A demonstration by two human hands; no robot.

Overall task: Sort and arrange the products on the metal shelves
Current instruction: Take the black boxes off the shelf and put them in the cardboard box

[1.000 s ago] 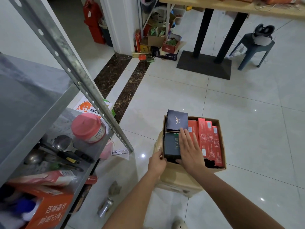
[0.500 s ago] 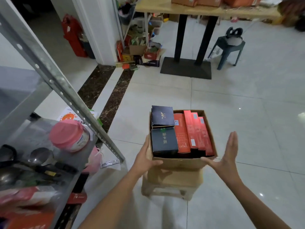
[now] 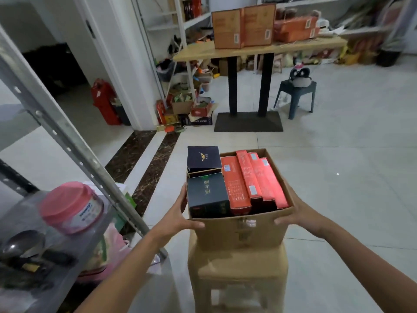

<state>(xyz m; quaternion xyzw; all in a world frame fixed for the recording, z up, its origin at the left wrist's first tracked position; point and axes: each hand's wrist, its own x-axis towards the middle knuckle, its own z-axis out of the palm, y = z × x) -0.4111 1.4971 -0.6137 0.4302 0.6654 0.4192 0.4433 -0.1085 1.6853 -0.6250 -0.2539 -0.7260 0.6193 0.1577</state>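
Both hands grip the cardboard box point(image 3: 241, 231) at its near corners, left hand point(image 3: 180, 213) and right hand point(image 3: 295, 213). It sits on a tan stool point(image 3: 237, 267) beside the metal shelf point(image 3: 67, 136), packed with red boxes point(image 3: 248, 179) and two dark boxes point(image 3: 206, 193).

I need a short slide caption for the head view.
The left hand and right hand hold a cardboard box of packs on a stool.

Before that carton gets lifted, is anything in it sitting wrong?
The navy box at the carton's far left corner sits highest, proud of the rim and apparently loose on top of the load; it might slide when lifted. The red boxes lean rather than lie flat. No damage or spill shows.
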